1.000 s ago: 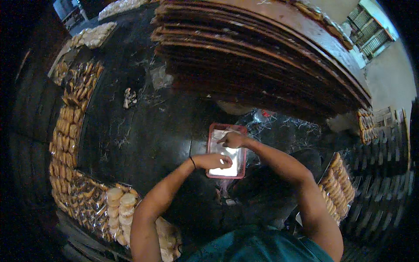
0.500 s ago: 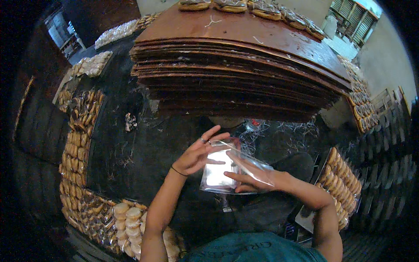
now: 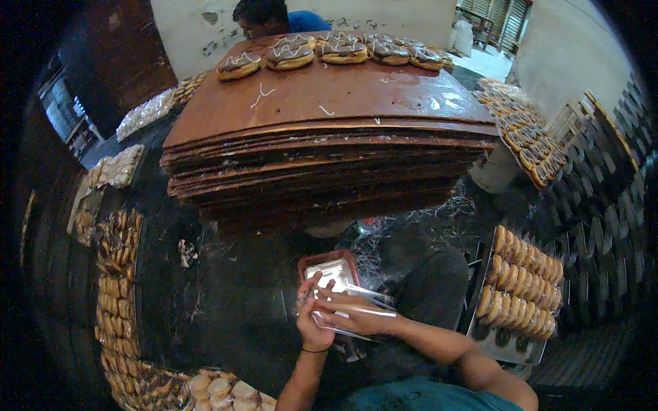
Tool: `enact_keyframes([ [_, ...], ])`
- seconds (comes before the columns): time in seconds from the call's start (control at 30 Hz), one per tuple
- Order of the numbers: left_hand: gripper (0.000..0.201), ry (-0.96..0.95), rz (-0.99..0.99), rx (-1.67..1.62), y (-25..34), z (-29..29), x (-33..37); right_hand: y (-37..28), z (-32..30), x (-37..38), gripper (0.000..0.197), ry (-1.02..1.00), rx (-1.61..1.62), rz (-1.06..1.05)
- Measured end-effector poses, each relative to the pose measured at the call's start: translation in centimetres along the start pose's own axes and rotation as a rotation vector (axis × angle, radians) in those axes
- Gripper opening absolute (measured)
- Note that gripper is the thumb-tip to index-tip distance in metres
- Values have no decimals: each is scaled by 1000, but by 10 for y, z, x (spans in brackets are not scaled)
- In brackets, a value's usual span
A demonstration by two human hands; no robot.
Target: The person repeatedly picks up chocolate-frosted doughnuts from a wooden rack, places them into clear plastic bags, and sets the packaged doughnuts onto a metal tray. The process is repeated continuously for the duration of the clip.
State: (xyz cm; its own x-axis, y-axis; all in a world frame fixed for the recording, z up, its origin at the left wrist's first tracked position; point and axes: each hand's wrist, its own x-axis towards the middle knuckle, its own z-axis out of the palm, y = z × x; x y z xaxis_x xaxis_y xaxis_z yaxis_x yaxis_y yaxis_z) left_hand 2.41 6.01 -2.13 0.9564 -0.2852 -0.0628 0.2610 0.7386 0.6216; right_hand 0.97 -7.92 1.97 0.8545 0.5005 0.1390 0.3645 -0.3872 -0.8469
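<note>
Thin clear plastic bags [image 3: 363, 296] lie between and over my hands, low in the middle. My right hand [image 3: 360, 316] grips the clear plastic, which partly covers it; its fingers point left. Facing it, my left hand [image 3: 315, 325] has its fingers stretched upward, touching the near edge of the plastic beside the right fingertips. Just beyond them is a red plastic basket [image 3: 351, 264] with a stack of shiny clear bags in it. Glare and overlap hide exactly where the fingers meet the plastic.
A tall stack of brown boards [image 3: 329, 164] rises ahead, topped by iced donuts [image 3: 291, 55]. A person in blue [image 3: 308, 20] is behind it. Packed pastries [image 3: 120, 288] line the left; a tray of donuts [image 3: 521, 281] stands at my right. Plastic scraps [image 3: 370, 257] litter the floor.
My view has tilted up, bringing the red basket and the person behind the boards into sight. My hands have drawn closer together, and the plastic has tilted and come off the basket.
</note>
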Motion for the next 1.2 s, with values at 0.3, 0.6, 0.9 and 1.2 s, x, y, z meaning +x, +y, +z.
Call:
enact_keyframes([
  [0.3,37,365,96,-304,70,-77,31,-59,-274,5,28,558,-267,-40],
  [0.6,37,412,-107,-378,36,-110,47,51,-515,86,113,454,-380,421],
  [0.9,40,466,-100,-386,39,-113,46,78,-534,107,114,454,-152,284],
  [1.2,38,368,-210,-569,31,-82,50,-25,-436,43,91,900,-1598,-283],
])
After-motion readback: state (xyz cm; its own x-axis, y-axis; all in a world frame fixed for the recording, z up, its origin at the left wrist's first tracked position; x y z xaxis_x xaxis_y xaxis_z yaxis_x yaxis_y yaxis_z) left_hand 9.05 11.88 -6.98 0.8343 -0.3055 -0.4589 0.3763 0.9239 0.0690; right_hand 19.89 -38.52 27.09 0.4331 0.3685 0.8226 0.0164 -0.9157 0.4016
